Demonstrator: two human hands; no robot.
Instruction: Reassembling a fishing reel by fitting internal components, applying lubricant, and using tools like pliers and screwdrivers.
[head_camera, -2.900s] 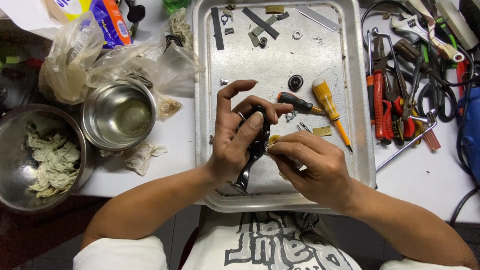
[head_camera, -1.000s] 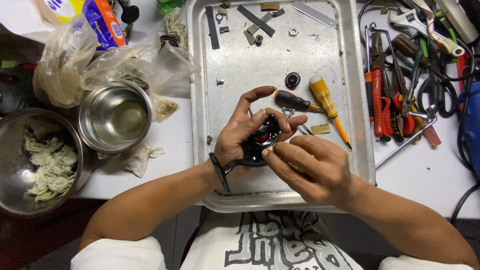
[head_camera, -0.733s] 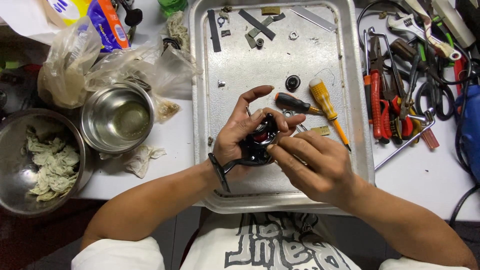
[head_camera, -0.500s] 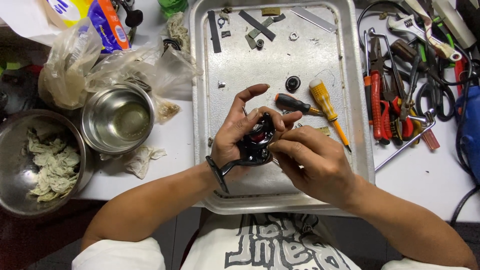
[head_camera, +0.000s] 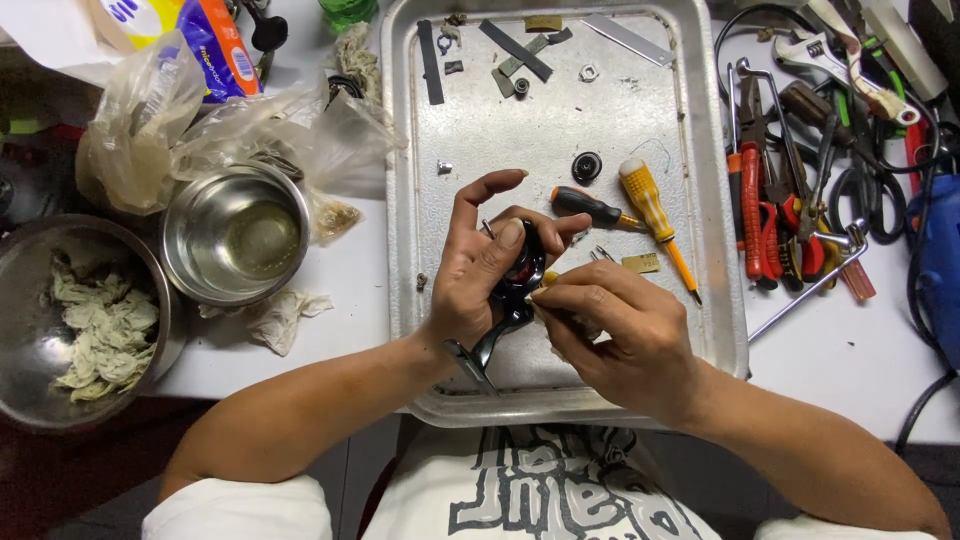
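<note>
A: What does the left hand (head_camera: 478, 275) hold?

B: A small black mechanical part (head_camera: 518, 278), gripped between thumb and fingers above the metal tray (head_camera: 470, 120), index finger raised.

A: And the right hand (head_camera: 620, 330)?

B: Fingers pinched closed against the part's lower right edge; whatever they pinch is too small to tell.

A: Nearby items?

B: A black-handled screwdriver (head_camera: 588, 206) and a yellow-handled screwdriver (head_camera: 652, 210) lie on the tray just beyond the hands. Two steel bowls (head_camera: 235, 235) sit to the left, pliers (head_camera: 752, 205) to the right.
</note>
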